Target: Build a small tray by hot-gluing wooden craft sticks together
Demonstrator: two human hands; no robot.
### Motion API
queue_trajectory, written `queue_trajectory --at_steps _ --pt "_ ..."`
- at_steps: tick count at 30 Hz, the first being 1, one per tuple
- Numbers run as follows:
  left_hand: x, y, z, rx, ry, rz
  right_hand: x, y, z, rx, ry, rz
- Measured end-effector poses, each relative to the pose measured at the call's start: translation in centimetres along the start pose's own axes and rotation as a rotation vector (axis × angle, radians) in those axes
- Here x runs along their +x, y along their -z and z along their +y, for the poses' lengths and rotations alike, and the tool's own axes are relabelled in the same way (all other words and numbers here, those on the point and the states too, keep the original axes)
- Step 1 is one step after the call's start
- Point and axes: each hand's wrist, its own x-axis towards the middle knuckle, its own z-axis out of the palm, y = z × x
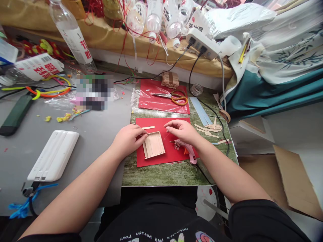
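A small shallow tray of wooden craft sticks (154,146) with low raised edges lies on a red sheet (148,161). My left hand (130,138) is closed at its upper left corner, thumb and fingers gripping the edge. To the right, my right hand (183,132) hovers over the sheet with thumb and index finger close together. A faint thin strand shows below those fingertips; what they hold, if anything, is too small to name. Beneath that hand rests a pink hot glue gun (189,153), nozzle pointing left. One loose craft stick (148,127) lies above the tray.
Scissors (176,96) lie on wrapped red sheets (148,106), with a bundle of craft sticks (170,79) behind. Loose sticks (212,129), a tape roll (196,89) and blue strips (200,111) are right. A white power bank (53,156) and bottle (73,37) stand left.
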Motion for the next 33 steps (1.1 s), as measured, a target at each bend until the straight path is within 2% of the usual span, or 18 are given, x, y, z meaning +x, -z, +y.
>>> queue_trajectory --at_steps 4,7,9,14,18,20,22,24,27,33 --pt "0.0 0.1 0.0 -0.037 0.022 0.012 -2.3 2.3 -0.6 0.129 0.086 0.176" --pt "-0.1 0.4 0.1 -0.115 0.098 0.076 -5.1 3.9 -0.6 0.112 0.121 0.401" --pt "-0.3 0.7 0.2 -0.174 0.146 0.131 -7.5 4.4 -0.2 0.074 0.093 0.499" --pt "-0.7 1.1 0.4 -0.221 0.227 0.290 -13.7 3.1 2.6 -0.206 -0.055 0.435" --pt "-0.4 0.9 0.1 -0.155 0.256 0.339 -16.4 0.9 4.8 -0.246 -0.158 0.416" --pt "-0.1 0.9 0.0 -0.101 0.215 0.303 -16.7 0.1 5.4 -0.281 -0.170 0.399" --pt "0.4 1.0 -0.3 0.025 0.157 0.192 -16.5 -0.3 5.8 -0.314 -0.179 0.398" --pt "0.8 1.2 -0.5 0.174 0.142 0.085 -16.2 -0.4 5.9 -0.322 -0.201 0.400" --pt "1.3 1.5 -0.7 0.305 0.134 0.010 -15.6 -0.4 6.1 -0.306 -0.221 0.408" --pt "1.9 1.9 -0.9 0.202 0.166 -0.020 -15.1 -0.3 7.3 -0.184 -0.206 0.456"
